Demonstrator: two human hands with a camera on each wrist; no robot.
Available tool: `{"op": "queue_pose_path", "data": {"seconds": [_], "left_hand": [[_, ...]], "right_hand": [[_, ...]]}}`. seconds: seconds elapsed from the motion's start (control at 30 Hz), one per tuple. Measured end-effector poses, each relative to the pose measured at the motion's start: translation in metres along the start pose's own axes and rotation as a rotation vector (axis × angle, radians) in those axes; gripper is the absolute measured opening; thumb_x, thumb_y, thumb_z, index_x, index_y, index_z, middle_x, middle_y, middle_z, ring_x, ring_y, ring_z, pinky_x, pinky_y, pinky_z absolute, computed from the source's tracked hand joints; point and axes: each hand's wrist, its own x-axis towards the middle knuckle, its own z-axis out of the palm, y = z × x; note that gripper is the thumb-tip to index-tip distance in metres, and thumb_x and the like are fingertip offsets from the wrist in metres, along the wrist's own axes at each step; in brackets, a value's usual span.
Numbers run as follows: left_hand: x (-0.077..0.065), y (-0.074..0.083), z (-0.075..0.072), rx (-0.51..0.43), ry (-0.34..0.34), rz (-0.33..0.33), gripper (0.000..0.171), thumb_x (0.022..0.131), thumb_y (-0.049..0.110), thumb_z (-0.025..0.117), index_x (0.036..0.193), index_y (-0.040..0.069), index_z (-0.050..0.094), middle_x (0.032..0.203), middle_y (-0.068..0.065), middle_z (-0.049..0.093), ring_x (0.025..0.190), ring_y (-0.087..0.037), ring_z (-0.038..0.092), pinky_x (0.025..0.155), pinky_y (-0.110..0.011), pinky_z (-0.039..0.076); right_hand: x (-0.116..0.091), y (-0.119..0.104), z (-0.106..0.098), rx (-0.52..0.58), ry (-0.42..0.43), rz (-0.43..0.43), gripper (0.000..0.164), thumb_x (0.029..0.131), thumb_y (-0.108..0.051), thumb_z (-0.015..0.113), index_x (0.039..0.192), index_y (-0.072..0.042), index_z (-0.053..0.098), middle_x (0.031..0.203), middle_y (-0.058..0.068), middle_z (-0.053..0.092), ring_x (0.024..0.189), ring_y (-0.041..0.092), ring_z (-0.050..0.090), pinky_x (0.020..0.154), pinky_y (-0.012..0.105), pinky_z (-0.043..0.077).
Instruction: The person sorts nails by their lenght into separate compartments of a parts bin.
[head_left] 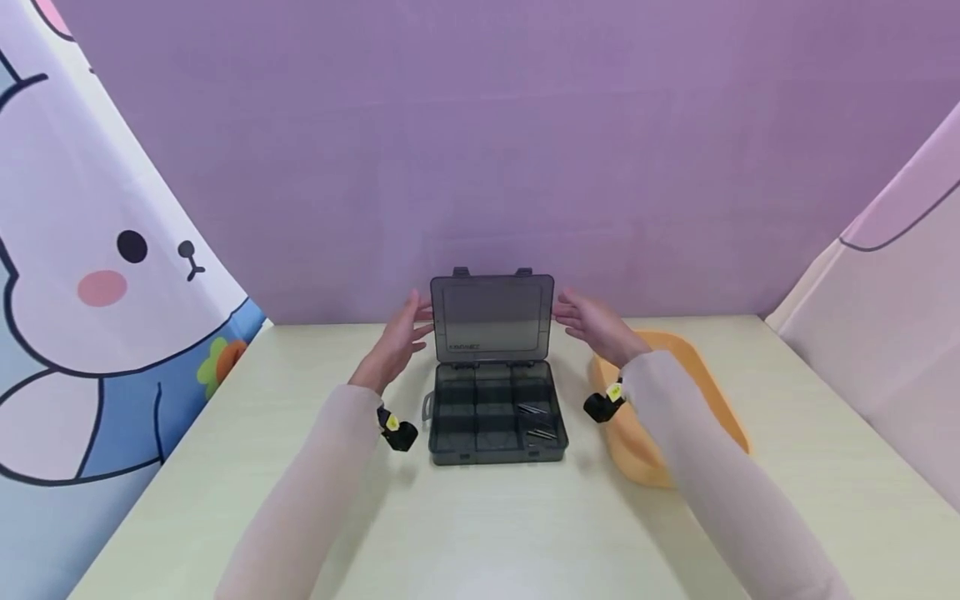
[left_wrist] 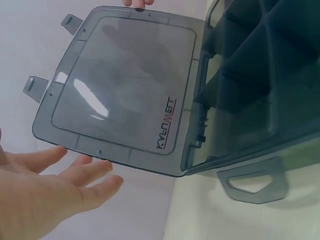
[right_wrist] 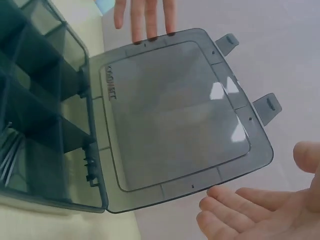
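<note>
A dark translucent compartment box (head_left: 495, 457) lies on the table with its lid (head_left: 493, 317) raised upright and two latches at the lid's top edge. Thin metal pieces (head_left: 542, 433) lie in two of its right-hand compartments. My left hand (head_left: 397, 337) is at the lid's left edge, fingers extended, fingertips touching or very near it. At the opposite edge is my right hand (head_left: 596, 325), its fingers likewise straight. In the left wrist view a side loop (left_wrist: 255, 182) sticks out from the box. Neither thumb presses on the lid.
An orange tray (head_left: 723, 400) stands to the right of the box, partly hidden under my right forearm. A purple cloth (head_left: 480, 150) hangs behind the table (head_left: 480, 533). At the left hangs a cloth with a cartoon animal (head_left: 97, 250).
</note>
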Motion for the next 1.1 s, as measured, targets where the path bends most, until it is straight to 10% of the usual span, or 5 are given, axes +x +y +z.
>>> {"op": "queue_pose_path", "data": {"seconds": [0.47, 1.1], "left_hand": [[-0.058, 0.003, 0.007, 0.286, -0.006, 0.105, 0.073, 0.103, 0.048, 0.010, 0.146, -0.009, 0.025, 0.153, -0.026, 0.025, 0.141, -0.039, 0.025, 0.113, -0.050, 0.027], [-0.105, -0.040, 0.028, 0.503, 0.064, 0.070, 0.065, 0.104, 0.045, 0.023, 0.145, -0.004, 0.032, 0.150, -0.021, 0.035, 0.140, -0.037, 0.029, 0.115, -0.050, 0.023]], "right_hand": [[-0.058, 0.006, 0.012, -0.170, -0.026, -0.038, 0.066, 0.104, -0.044, 0.024, 0.147, 0.006, 0.024, 0.154, 0.022, 0.026, 0.144, 0.036, 0.021, 0.118, 0.046, 0.019], [-0.099, 0.050, 0.048, -0.099, 0.061, 0.046, 0.063, 0.104, -0.037, 0.032, 0.147, 0.009, 0.024, 0.155, 0.024, 0.022, 0.143, 0.040, 0.020, 0.115, 0.049, 0.023]]}}
